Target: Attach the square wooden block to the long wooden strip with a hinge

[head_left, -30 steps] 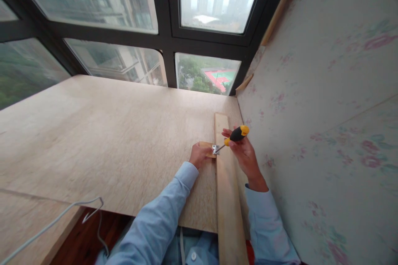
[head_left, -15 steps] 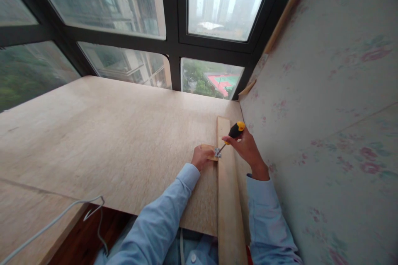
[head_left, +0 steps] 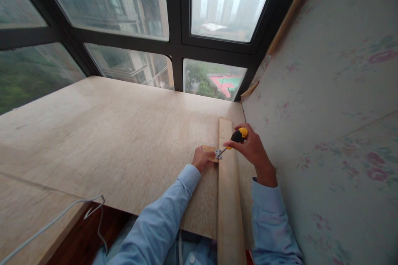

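Note:
My right hand (head_left: 252, 145) is closed on a black and yellow screwdriver (head_left: 238, 136), its shaft slanting down to the left. The tip meets a small silver hinge (head_left: 219, 154), or comes very close to it. That hinge spans a short wooden block (head_left: 209, 148) and a long wooden plank (head_left: 228, 190). Gripping the short block against the plank's left side is my left hand (head_left: 202, 159), its fingertips beside the hinge. Whether a screw sits under the tip is too small to tell.
The plank lies on a beige, stone-patterned surface (head_left: 124, 140) and overhangs its near edge. A floral-papered wall (head_left: 317, 132) rises close on the right. Dark-framed windows (head_left: 177, 45) stand behind. A white cable (head_left: 62, 211) loops at the lower left.
My right hand and the screwdriver's handle have shifted slightly right and down, tilting the screwdriver lower, and the hand's grip has turned. My left hand stays on the block. The view has moved slightly.

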The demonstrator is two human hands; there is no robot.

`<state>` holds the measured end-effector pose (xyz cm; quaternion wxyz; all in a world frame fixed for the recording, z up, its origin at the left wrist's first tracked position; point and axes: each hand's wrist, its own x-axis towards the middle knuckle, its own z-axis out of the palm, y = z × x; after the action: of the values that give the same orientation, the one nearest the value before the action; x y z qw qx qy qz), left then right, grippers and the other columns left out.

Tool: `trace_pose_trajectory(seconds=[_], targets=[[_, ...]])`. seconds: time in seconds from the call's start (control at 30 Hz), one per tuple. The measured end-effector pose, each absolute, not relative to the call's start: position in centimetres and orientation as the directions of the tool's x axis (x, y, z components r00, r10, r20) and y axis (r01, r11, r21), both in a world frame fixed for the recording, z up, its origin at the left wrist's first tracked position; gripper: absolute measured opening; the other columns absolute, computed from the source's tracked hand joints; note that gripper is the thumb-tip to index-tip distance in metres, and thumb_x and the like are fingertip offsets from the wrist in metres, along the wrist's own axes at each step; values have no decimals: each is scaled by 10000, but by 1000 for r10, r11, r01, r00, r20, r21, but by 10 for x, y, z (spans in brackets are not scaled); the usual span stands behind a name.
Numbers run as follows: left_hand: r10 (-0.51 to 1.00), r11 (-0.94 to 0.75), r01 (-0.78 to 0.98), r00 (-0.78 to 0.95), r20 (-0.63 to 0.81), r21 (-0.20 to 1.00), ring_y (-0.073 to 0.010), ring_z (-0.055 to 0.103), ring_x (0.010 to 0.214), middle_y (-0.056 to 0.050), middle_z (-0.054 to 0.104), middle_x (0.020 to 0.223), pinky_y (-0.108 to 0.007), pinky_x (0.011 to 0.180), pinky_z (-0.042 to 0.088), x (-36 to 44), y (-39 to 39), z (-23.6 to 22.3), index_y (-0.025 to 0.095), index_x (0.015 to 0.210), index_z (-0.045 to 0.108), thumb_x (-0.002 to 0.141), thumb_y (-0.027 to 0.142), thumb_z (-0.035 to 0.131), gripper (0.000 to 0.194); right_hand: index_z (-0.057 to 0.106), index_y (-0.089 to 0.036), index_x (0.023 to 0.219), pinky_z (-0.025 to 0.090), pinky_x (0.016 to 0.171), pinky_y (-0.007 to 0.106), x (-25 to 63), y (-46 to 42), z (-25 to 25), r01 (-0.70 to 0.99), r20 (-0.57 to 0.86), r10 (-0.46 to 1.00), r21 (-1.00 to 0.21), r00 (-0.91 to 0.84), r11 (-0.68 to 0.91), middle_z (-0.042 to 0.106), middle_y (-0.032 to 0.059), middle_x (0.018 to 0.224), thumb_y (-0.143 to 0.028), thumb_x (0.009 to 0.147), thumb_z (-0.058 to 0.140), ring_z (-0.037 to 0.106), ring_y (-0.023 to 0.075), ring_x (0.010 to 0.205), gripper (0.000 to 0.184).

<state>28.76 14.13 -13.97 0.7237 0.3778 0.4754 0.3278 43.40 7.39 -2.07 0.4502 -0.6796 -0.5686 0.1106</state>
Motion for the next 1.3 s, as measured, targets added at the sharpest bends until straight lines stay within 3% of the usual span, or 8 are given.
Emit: trace_pose_trajectory(seconds=[0.23,0.33,0.53,0.77,0.9,1.03,1.23,1.3], targets=[[836,497,-133,340,-431,858,-170,633,588,-10,667,667,-257,525,500,287,140,-137,145,722,629,542,68,695,206,467,-276,1234,527,916,420,443,65,-23,309,282,958,-917,56,253,600,88,1259,-385,734,762,584,241,1158,591],[837,495,-127,338,-431,860,-167,633,587,-9,667,666,-250,522,498,287,140,-138,149,724,630,552,71,686,197,504,-255,1192,548,876,430,443,63,-19,289,199,980,-940,31,181,670,86,1140,-411,752,743,654,241,1037,525],[836,495,-91,321,-445,864,-161,633,586,-14,679,679,-226,499,486,287,141,-137,150,723,638,563,63,678,187,577,-216,1024,547,674,390,442,72,-20,687,293,880,-725,373,-51,645,17,764,-547,563,832,629,223,680,623],[832,494,-100,344,-436,864,-149,634,586,0,670,679,-222,506,494,286,141,-139,142,748,617,582,62,685,197,260,-316,1400,528,919,443,446,63,-25,351,229,973,-912,7,212,533,117,1331,-450,751,732,597,248,1146,814],[823,505,-82,346,-451,859,-145,625,567,5,660,664,-225,500,489,287,142,-139,139,752,608,586,55,674,198,428,-277,1305,557,846,421,442,66,-20,445,196,976,-885,93,136,675,59,1025,-480,723,752,682,231,907,697],[816,517,-98,356,-455,850,-148,624,568,3,662,666,-237,513,496,287,142,-137,136,744,610,578,49,663,194,578,-230,1026,563,679,366,442,73,-22,669,276,917,-743,289,13,647,8,782,-535,593,821,636,203,682,584],[820,511,-76,341,-460,856,-147,621,563,2,664,664,-229,494,490,286,141,-134,136,752,612,577,56,671,201,460,-250,1223,536,914,415,451,67,-28,368,216,975,-912,50,183,633,99,1190,-462,708,772,619,242,1106,639],[819,515,-68,331,-468,854,-143,617,555,6,661,654,-224,490,487,287,142,-134,139,749,608,577,56,672,202,484,-234,1205,542,908,432,451,65,-26,314,158,987,-938,12,146,657,107,1162,-452,735,752,644,248,1073,583]])
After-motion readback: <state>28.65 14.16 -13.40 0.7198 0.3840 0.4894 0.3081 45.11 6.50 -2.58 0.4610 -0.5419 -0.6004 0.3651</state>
